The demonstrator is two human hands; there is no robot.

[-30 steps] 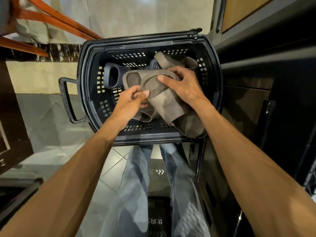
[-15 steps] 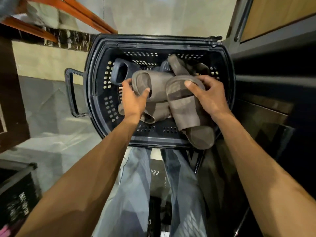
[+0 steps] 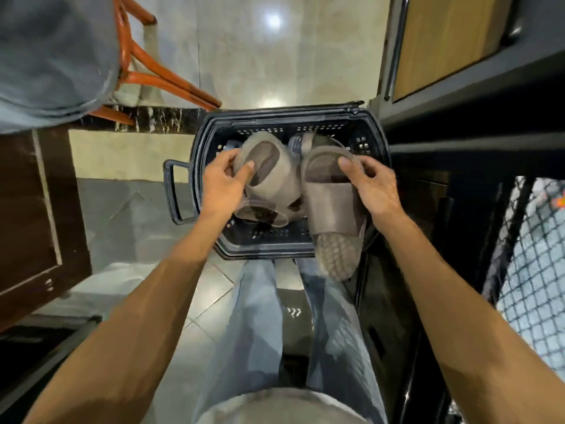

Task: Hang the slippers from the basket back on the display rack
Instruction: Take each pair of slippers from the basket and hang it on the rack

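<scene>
Both hands have come up higher than a moment ago, and the two brown slippers they hold are now lifted above the basket (image 3: 376, 139) in the middle of the frame. The left hand (image 3: 223, 183) grips the left slipper (image 3: 275, 175) at its end, thumb on top and fingers curled behind. The right hand (image 3: 376, 186) grips the right slipper (image 3: 333, 209) the same way, and its bumpy sole hangs down past the near rim. The two slippers touch side by side. A third slipper (image 3: 260, 215) lies in the basket under them. A wire rack (image 3: 533, 270) shows at the right edge, and a chair (image 3: 153, 71) at the upper left
</scene>
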